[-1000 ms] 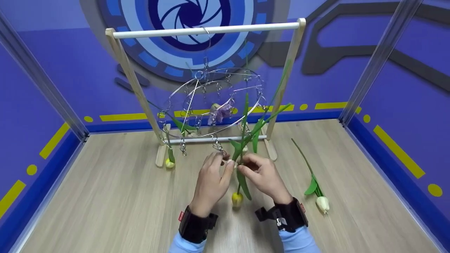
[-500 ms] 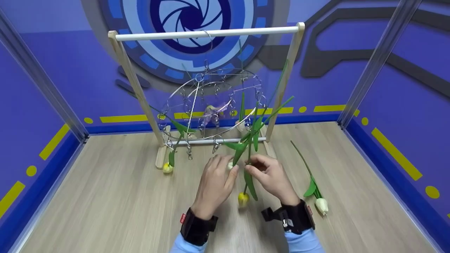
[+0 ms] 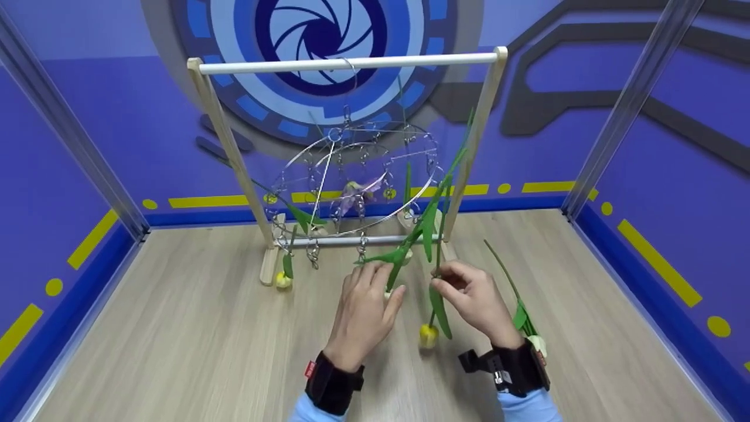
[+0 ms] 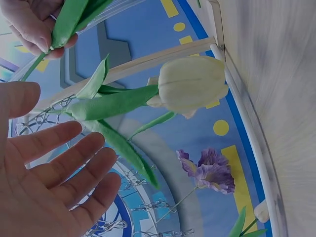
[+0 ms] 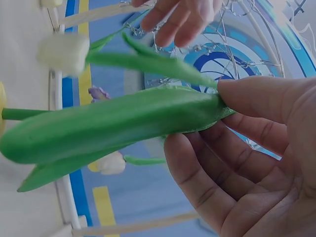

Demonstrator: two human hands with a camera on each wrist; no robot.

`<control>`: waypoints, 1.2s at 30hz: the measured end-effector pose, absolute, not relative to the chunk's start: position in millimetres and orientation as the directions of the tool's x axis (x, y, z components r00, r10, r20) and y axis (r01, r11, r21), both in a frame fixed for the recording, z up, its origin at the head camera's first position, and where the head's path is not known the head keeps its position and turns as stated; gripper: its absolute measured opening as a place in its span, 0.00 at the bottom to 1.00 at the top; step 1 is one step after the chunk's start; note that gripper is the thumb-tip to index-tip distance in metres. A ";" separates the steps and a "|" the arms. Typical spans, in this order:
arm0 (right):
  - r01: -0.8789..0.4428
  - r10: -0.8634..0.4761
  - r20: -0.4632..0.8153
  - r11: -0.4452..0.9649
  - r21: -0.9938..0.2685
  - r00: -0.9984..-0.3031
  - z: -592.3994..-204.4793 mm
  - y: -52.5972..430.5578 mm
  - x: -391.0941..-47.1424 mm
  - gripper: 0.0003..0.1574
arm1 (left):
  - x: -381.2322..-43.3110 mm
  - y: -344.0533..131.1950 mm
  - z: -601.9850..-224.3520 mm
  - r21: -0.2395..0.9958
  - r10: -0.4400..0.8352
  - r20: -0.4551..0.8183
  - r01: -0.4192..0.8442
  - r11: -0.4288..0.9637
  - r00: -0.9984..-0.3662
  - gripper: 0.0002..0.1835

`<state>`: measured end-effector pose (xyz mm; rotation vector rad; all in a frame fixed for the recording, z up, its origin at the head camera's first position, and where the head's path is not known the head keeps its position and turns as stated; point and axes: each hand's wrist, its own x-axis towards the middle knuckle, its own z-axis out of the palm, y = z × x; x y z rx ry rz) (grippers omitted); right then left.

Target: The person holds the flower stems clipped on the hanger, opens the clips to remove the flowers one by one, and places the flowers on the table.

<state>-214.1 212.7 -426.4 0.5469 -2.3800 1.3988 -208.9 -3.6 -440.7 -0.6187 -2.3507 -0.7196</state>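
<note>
My right hand (image 3: 477, 299) pinches the stem of a yellow tulip (image 3: 429, 336) near its green leaves. The bloom hangs head down, a little over the table. My left hand (image 3: 366, 308) is held with fingers spread and nothing gripped, close by a hanging white tulip (image 4: 190, 84). That tulip's leaves pass just beyond the left fingertips in the left wrist view. Behind both hands, a round wire hanger with metal clips (image 3: 313, 258) hangs from a wooden rack (image 3: 351, 63).
Other flowers hang on the hanger: a yellow tulip (image 3: 284, 280) at the left and a purple flower (image 3: 354, 193) towards the back. A loose white tulip (image 3: 537, 344) lies on the table (image 3: 193, 340), partly behind the right wrist. Blue panels enclose the table.
My right hand has moved right with the yellow tulip, away from the left hand and nearer the loose white tulip. My left hand has shifted slightly right and down.
</note>
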 end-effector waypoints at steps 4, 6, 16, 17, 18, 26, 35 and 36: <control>-0.482 -0.155 0.469 0.471 -0.739 -0.870 -425.6 221.2 -209.8 0.05 | -207.4 -0.8 -441.3 0.316 0.262 0.653 0.571 0.758 -0.710 0.22; -0.486 -0.148 0.480 0.483 -0.728 -0.865 -426.2 225.1 -207.9 0.05 | -206.9 0.8 -441.3 0.309 0.268 0.656 0.575 0.757 -0.705 0.21; -0.449 -0.097 0.471 0.515 -0.730 -0.877 -431.5 246.5 -206.0 0.07 | -203.3 9.2 -440.1 0.255 0.301 0.706 0.627 0.736 -0.641 0.20; -0.443 -0.088 0.470 0.520 -0.730 -0.878 -431.3 249.0 -206.0 0.08 | -202.8 10.2 -440.4 0.256 0.304 0.706 0.631 0.732 -0.640 0.20; -0.437 -0.080 0.468 0.523 -0.732 -0.880 -431.2 251.4 -206.0 0.08 | -202.0 11.1 -440.6 0.262 0.307 0.703 0.635 0.727 -0.642 0.21; -0.360 -0.008 0.416 0.518 -0.776 -0.909 -431.9 270.9 -208.6 0.06 | -195.2 15.6 -444.0 0.286 0.337 0.650 0.630 0.722 -0.681 0.19; -0.315 0.032 0.382 0.504 -0.804 -0.923 -430.5 287.4 -210.4 0.07 | -192.6 21.9 -445.0 0.264 0.369 0.622 0.629 0.732 -0.690 0.19; -0.309 0.035 0.377 0.506 -0.806 -0.926 -430.5 289.0 -210.6 0.07 | -192.4 22.5 -445.1 0.261 0.371 0.622 0.629 0.732 -0.690 0.19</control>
